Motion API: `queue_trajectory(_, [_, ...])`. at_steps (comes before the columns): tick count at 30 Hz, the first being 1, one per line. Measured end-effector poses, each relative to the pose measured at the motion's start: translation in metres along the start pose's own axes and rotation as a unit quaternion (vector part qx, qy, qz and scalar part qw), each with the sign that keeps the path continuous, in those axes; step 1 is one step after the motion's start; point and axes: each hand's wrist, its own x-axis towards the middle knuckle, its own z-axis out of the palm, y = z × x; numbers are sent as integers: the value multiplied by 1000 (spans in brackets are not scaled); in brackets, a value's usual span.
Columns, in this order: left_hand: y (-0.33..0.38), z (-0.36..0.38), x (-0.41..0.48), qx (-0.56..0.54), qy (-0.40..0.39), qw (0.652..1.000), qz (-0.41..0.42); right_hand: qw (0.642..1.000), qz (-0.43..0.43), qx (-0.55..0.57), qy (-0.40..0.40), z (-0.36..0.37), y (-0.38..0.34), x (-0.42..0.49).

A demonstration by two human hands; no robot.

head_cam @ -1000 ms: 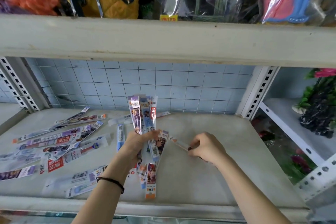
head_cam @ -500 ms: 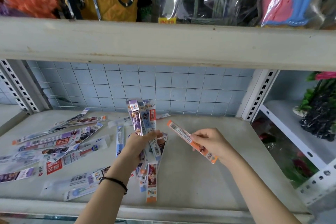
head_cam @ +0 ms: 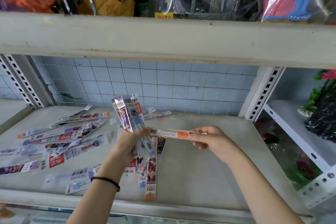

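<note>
left hand [head_cam: 130, 141]: grips fanned bundle of packets [head_cam: 133, 127] above the shelf [head_cam: 200, 160] | right hand [head_cam: 209, 139]: pinches orange packet [head_cam: 171, 133] by one end, far tip touching bundle | handling: likely light, thin, slippery film; pinch ends, keep bundle squeezed mid-length

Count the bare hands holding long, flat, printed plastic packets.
2. The left hand grips a fanned bundle of packets at centre; the right hand pinches a single orange-labelled packet beside it. No others seem hidden.
</note>
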Motion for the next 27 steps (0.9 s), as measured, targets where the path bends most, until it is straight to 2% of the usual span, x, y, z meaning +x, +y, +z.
queue_trajectory(3, [0, 2, -15, 83, -82, 991, -61, 983, 34, 173, 40, 4, 0, 10])
queue_trajectory(5, [-4, 9, -24, 150, -162, 971, -90, 976, 22, 212, 45, 10, -2, 16])
queue_trajectory(6, [-7, 12, -26, 158, -175, 967, -92, 975, 5, 216, 44, 13, -4, 17])
queue_trajectory(11, [-13, 34, -37, 94, -159, 980, -71, 987, -60, 144, 37, 38, -19, 18])
queue_trajectory(19, [-23, 46, -54, 22, -132, 990, -47, 981, -112, 157, 29, 61, -21, 8])
queue_trajectory(24, [-33, 58, -55, 111, -139, 983, 37, 980, -122, 149, -59, 57, -33, -5])
queue_trajectory(27, [-35, 68, -47, 177, -116, 971, 112, 974, -159, 147, -66, 51, -41, -11])
